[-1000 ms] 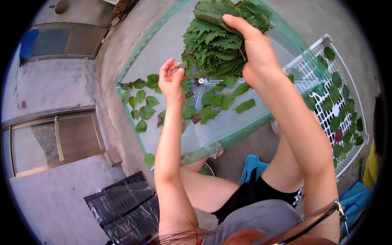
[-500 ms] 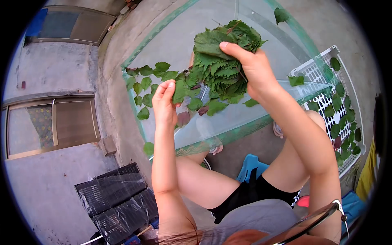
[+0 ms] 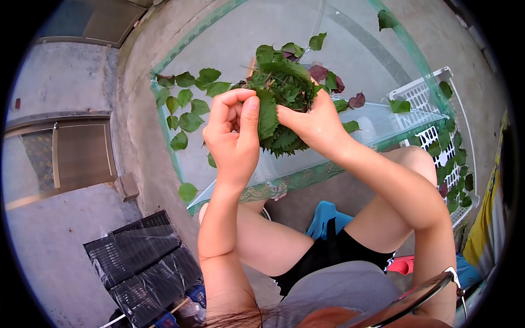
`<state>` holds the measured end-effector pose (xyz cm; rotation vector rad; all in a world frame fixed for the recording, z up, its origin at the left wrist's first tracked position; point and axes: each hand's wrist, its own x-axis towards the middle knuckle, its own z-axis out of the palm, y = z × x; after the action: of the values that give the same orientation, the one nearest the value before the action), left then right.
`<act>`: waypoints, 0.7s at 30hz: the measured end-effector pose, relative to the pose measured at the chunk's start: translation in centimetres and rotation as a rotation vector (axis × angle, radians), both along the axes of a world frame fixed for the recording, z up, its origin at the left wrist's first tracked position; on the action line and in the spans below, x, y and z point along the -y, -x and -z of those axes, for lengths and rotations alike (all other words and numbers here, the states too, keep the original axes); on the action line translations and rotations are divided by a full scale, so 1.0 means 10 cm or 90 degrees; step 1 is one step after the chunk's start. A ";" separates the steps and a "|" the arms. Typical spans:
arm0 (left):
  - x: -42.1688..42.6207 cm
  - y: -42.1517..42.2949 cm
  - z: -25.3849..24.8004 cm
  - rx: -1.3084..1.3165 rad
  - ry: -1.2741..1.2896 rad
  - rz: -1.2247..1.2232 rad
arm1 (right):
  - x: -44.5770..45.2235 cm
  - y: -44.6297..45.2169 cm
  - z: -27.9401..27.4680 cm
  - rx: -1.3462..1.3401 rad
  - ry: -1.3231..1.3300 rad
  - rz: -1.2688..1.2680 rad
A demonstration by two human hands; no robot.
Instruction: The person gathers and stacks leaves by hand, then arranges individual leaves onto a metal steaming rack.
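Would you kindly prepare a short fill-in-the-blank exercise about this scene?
1. The right hand holds a thick bunch of leaves that are mainly ____ in colour.
2. The slotted white crate is on the person's ____ side.
3. Apart from some white trim, the person's shorts are ____.
4. The plastic object just in front of the shorts is ____.

Missing words: green; right; black; blue.

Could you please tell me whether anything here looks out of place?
One jagged green leaf lies alone at the translucent mesh cover's green border, apart from the held green leaf bundle; several purplish leaves break the green.
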<state>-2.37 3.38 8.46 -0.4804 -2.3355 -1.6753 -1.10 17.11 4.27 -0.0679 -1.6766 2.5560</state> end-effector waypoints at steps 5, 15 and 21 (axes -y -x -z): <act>0.04 0.05 0.13 -0.139 0.150 -0.085 | -0.03 -0.05 -0.11 0.019 0.108 -0.050; -0.03 0.05 0.21 -0.167 0.195 -0.099 | -0.07 -0.04 -0.08 0.045 0.131 -0.069; 0.06 0.10 0.26 -0.023 0.010 -0.064 | -0.22 0.05 -0.18 0.097 0.235 0.003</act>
<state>-3.34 2.77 5.88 -0.3850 -2.3087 -1.5915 -1.63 19.31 6.06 -0.2955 -1.2184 2.8867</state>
